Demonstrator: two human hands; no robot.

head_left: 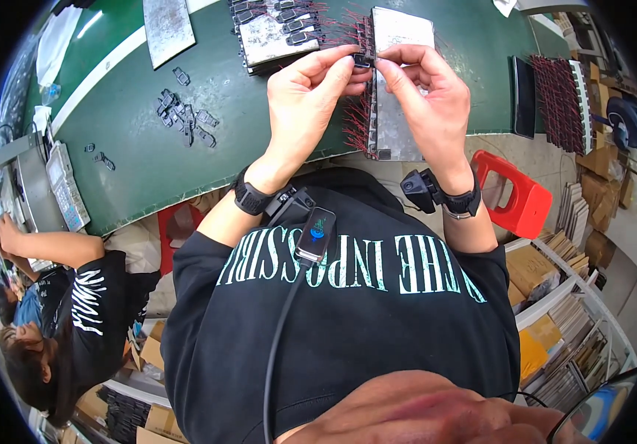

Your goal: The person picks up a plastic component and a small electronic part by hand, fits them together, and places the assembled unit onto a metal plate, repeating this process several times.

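A small black plastic part [363,61] is pinched between my two hands, above the green table. My left hand [300,92] grips its left side with thumb and forefinger, the other fingers curled behind. My right hand [433,92] is closed at its right side, thumb against forefinger; the fingertips hide much of the part. Under my hands lies a grey metal plate [400,133] with a row of thin red-and-black wires [359,122] along its left edge. To the left, another plate [270,41] carries several black parts with wires.
Loose black parts [185,118] lie in a pile on the green table [244,140]. A bare metal plate [169,33] rests at the far left. More wired parts [559,103] stand at the right. A red stool [514,196] is beside me; a co-worker [89,303] sits at left.
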